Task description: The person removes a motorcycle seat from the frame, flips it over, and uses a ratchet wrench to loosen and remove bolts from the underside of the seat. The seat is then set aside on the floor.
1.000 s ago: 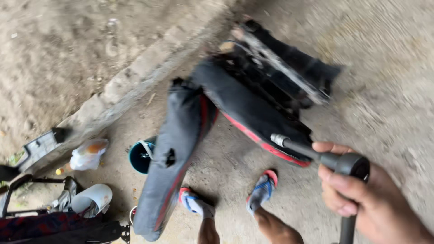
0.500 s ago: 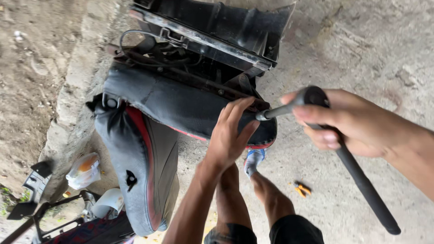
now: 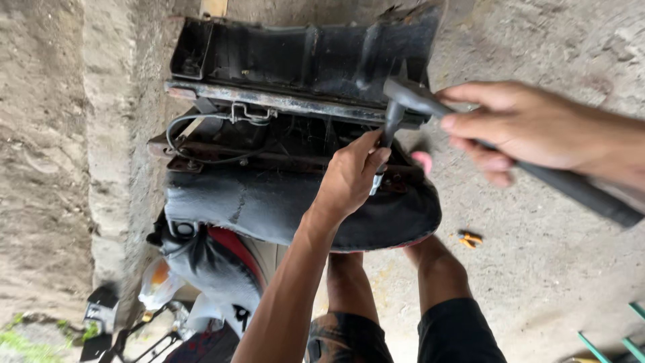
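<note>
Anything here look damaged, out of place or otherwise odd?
Yes. The black seat lies underside up on the concrete floor, its metal frame rusty and its cover cracked. A small orange piece lies loose on the floor. The left hand rests on the seat; the right hand grips a hammer.

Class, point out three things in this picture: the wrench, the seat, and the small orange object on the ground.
wrench [image 3: 403, 94]: head view, on its dark metal head.
seat [image 3: 269, 212]: head view, on its black padded cover.
small orange object [image 3: 470, 238]: head view, on its middle, lying on the concrete.
</note>
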